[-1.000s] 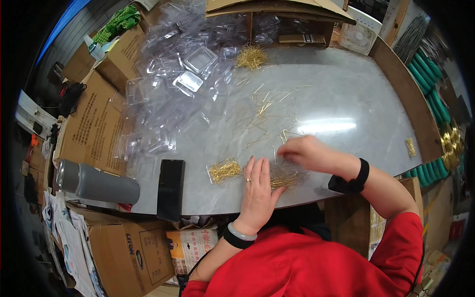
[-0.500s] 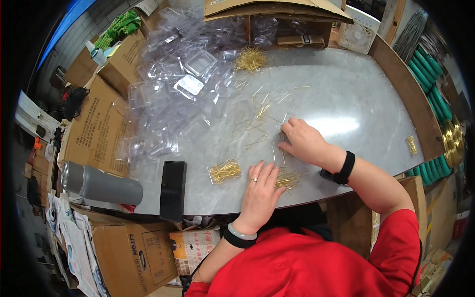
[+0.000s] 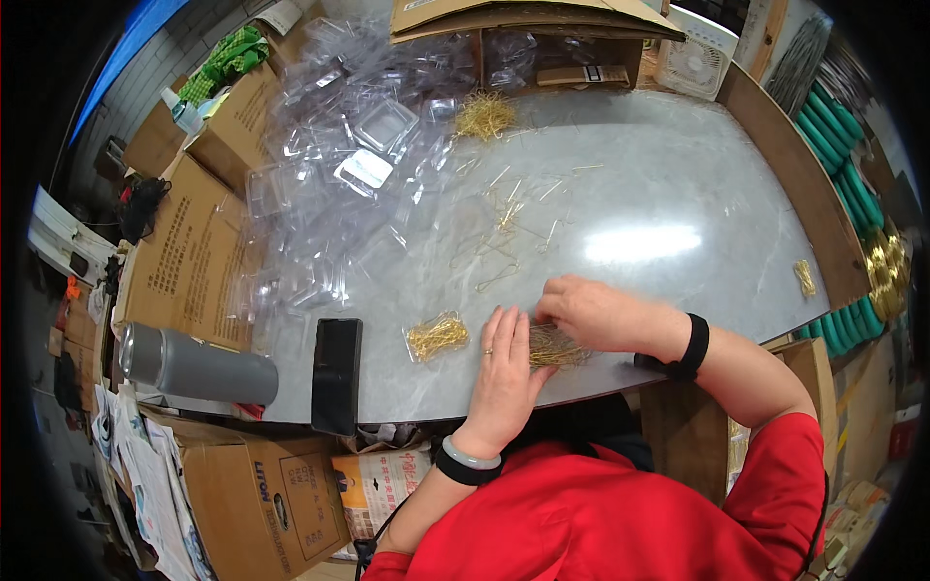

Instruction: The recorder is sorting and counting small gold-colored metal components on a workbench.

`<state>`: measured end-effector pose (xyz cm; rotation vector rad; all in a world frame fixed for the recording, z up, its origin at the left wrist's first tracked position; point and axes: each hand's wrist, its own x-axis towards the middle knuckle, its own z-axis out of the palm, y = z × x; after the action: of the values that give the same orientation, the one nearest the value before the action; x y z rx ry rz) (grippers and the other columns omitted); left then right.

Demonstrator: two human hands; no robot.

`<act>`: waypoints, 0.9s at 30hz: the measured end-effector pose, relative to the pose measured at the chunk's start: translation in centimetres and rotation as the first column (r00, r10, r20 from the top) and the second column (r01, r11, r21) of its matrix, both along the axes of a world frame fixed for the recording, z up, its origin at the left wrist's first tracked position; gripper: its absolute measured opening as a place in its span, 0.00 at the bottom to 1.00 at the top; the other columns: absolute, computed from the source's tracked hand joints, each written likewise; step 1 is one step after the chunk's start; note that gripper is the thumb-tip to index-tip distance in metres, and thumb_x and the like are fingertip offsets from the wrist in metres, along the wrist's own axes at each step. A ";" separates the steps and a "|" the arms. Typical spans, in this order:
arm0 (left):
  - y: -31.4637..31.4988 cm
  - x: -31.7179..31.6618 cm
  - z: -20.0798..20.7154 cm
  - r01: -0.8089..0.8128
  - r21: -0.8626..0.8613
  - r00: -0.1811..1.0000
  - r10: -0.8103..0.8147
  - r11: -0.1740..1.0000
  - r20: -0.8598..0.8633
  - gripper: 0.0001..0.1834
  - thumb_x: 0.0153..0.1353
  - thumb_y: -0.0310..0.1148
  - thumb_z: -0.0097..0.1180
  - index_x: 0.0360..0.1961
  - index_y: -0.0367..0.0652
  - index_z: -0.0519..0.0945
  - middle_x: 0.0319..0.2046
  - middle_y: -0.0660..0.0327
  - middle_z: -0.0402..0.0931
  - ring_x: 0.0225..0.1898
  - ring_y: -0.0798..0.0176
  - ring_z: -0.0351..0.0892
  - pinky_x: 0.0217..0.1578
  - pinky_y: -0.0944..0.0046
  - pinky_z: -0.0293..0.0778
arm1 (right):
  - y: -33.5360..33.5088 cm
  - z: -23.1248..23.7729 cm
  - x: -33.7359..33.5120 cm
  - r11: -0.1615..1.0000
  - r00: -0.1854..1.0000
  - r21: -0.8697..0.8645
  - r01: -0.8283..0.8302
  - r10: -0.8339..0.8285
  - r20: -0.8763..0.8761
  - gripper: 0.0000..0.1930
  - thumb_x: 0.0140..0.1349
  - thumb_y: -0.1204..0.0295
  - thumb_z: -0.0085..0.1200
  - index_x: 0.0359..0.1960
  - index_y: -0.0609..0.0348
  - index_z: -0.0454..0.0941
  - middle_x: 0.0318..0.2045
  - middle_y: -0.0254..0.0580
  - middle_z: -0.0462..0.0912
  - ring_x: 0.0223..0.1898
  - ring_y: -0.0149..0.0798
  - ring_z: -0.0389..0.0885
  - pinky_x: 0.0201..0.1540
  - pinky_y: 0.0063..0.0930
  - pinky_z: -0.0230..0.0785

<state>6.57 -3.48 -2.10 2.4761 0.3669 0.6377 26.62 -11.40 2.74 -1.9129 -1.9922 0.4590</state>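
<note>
My left hand [image 3: 506, 373] lies flat at the near edge of the table, fingers stretched forward and its thumb against a pile of thin gold-coloured wire pieces [image 3: 554, 349]. Over the far side of that pile, my right hand [image 3: 596, 315] has its fingers curled together, slightly blurred; what they hold is hidden. Left of my hands a clear plastic tray [image 3: 437, 337] is filled with a bundle of similar wire pieces. Loose wires [image 3: 506, 215] are scattered farther up the table, with a tangled heap of them [image 3: 485, 116] beyond.
Clear plastic packs [image 3: 339, 184] are heaped along the left side. A black phone [image 3: 337, 376] and a grey bottle [image 3: 199, 363] lie near the front left. One small wire bundle [image 3: 804, 278] sits by the right wooden edge board [image 3: 799, 189]. A white fan [image 3: 694, 55] stands behind.
My right hand has drawn back from the scattered wires toward the pile beside my left hand. Some wires that lay under it are gone from that spot. My left hand has barely moved.
</note>
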 end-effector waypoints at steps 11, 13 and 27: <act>-0.4 0.3 1.4 0.098 0.152 0.985 -0.074 0.983 -0.155 0.32 0.61 0.28 0.64 0.66 0.34 0.69 0.66 0.45 0.65 0.68 0.33 0.59 0.67 0.42 0.61 | -6.8 -0.4 -3.4 0.956 0.977 0.202 0.212 -0.199 -0.079 0.29 0.58 0.69 0.67 0.61 0.63 0.71 0.56 0.50 0.76 0.56 0.55 0.75 0.59 0.45 0.69; -1.2 0.2 1.2 0.094 0.161 0.986 -0.069 0.983 -0.152 0.31 0.61 0.26 0.62 0.65 0.34 0.70 0.65 0.46 0.65 0.67 0.33 0.60 0.67 0.41 0.61 | -8.1 -1.5 -4.8 0.876 0.919 0.293 0.384 -0.330 -0.217 0.28 0.62 0.75 0.62 0.63 0.66 0.67 0.60 0.56 0.72 0.60 0.59 0.72 0.63 0.46 0.67; -1.9 0.2 0.6 0.112 0.141 0.986 -0.093 0.984 -0.136 0.31 0.65 0.22 0.56 0.69 0.30 0.63 0.64 0.43 0.61 0.71 0.35 0.56 0.72 0.35 0.51 | -8.9 -1.7 -5.0 0.908 0.942 0.257 0.330 -0.299 -0.152 0.41 0.57 0.69 0.67 0.71 0.66 0.59 0.68 0.59 0.65 0.70 0.59 0.63 0.72 0.44 0.58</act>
<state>6.75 -5.33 -1.49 2.6665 0.2464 0.4790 21.58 -20.26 1.07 -1.9321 -1.5434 0.1794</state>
